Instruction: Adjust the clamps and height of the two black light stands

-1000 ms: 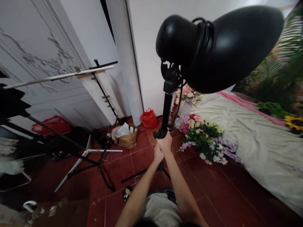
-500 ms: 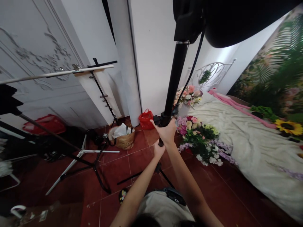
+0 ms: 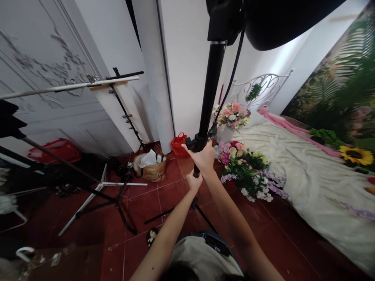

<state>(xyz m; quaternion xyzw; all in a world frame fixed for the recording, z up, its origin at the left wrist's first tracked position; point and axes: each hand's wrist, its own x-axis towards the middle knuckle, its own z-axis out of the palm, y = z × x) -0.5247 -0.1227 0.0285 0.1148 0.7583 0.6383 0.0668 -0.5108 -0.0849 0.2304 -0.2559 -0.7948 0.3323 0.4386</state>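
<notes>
A black light stand point(image 3: 212, 86) rises in front of me, leaning slightly to the right at its top. It carries a large black lamp head point(image 3: 272, 23), cut off by the upper edge of view. My right hand point(image 3: 204, 158) is wrapped around the pole just under its black clamp collar, thumb out to the left by the knob. Below it, my left hand point(image 3: 194, 182) grips the thinner lower tube. A dark cable point(image 3: 233, 82) runs down from the lamp along the pole. The stand's spread legs point(image 3: 205, 218) are partly hidden behind my arms.
Left stand another tripod point(image 3: 117, 199) with white and black legs and a horizontal white pole point(image 3: 73, 88). A woven basket point(image 3: 154, 171) and a red bag point(image 3: 179, 146) sit by the wall. Artificial flowers point(image 3: 249, 168) and a bed with a cream cover point(image 3: 307, 168) lie right.
The upper pole and lamp head have shifted left and slightly up in view. Both hands keep their hold and have moved a little left with the stand.
</notes>
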